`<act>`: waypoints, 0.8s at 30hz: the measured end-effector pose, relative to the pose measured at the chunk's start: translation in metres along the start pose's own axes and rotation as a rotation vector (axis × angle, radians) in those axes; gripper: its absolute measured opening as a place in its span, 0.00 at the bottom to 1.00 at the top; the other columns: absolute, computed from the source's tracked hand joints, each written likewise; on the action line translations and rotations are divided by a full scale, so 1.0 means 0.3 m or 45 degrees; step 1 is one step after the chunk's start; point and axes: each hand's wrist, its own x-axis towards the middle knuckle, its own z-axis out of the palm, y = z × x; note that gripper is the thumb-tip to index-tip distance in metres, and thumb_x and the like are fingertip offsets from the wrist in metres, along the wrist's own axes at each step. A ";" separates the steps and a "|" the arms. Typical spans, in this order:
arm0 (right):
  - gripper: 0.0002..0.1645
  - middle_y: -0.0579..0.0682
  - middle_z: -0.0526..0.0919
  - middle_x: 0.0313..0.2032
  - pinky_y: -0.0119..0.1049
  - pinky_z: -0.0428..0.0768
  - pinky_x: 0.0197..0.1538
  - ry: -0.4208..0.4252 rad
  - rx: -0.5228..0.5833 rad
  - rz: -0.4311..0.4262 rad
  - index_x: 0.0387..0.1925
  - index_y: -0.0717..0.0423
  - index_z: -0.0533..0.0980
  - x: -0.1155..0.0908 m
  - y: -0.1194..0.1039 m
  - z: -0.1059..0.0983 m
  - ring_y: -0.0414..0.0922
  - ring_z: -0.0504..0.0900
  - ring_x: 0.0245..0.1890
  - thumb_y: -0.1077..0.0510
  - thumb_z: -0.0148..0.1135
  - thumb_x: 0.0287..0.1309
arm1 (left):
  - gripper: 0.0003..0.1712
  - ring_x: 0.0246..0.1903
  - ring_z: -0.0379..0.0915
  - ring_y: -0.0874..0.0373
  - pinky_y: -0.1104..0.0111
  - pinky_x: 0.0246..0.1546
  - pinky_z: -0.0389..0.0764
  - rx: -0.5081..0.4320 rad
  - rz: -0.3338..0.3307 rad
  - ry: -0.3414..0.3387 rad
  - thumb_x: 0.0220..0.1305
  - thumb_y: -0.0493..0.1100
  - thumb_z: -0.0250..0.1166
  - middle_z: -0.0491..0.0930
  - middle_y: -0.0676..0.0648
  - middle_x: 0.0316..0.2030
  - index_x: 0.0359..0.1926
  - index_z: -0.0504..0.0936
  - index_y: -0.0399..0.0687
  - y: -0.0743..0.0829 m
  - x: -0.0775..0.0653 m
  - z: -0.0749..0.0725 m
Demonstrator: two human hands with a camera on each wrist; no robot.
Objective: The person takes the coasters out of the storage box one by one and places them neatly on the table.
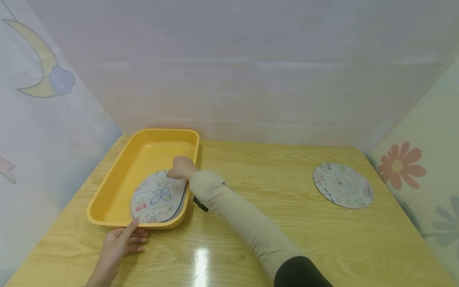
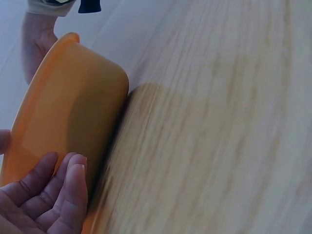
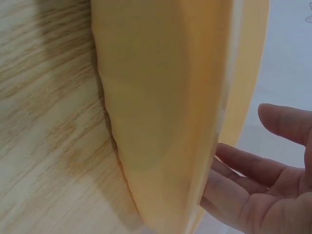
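Observation:
In the head view a yellow plastic tray (image 1: 118,175) stands at the left of the table. A white round mat (image 1: 154,201), with a butterfly and cherries drawn on it, lies inside toward the front right; a second dark edge shows beneath it. My left hand (image 1: 116,247) holds the tray's near rim, thumb over the top and fingers outside along the wall. My right hand (image 1: 182,168) reaches over the right rim, above the mat's far edge. In the right wrist view its thumb (image 3: 282,122) stands apart from the fingers, which pass behind the rim with nothing visibly gripped.
Another round mat (image 1: 343,185) with coloured drawings lies on the right part of the wooden table (image 1: 258,167). Pale walls enclose the back and both sides, with a moon (image 1: 39,59) printed at left and a red flower (image 1: 401,165) at right.

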 end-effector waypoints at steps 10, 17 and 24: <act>0.13 0.46 0.71 0.25 0.27 0.70 0.25 -0.030 0.040 0.001 0.34 0.59 0.74 0.034 0.004 0.013 0.41 0.69 0.25 0.52 0.60 0.55 | 0.25 0.26 0.79 0.60 0.66 0.28 0.83 -0.019 0.004 0.000 0.69 0.52 0.50 0.82 0.47 0.26 0.34 0.79 0.31 0.001 0.002 0.001; 0.22 0.50 0.78 0.38 0.30 0.76 0.35 -0.071 0.084 0.044 0.47 0.60 0.73 0.045 0.010 0.017 0.42 0.74 0.33 0.51 0.61 0.55 | 0.26 0.26 0.79 0.59 0.65 0.28 0.83 -0.025 0.001 0.003 0.68 0.52 0.50 0.82 0.47 0.27 0.34 0.79 0.30 0.002 0.002 0.002; 0.24 0.50 0.78 0.41 0.31 0.77 0.41 -0.079 0.066 0.045 0.49 0.60 0.72 0.047 0.005 0.026 0.42 0.75 0.37 0.49 0.61 0.55 | 0.27 0.26 0.79 0.60 0.65 0.28 0.84 -0.035 0.015 0.011 0.68 0.53 0.51 0.82 0.47 0.26 0.34 0.79 0.30 -0.001 0.000 0.003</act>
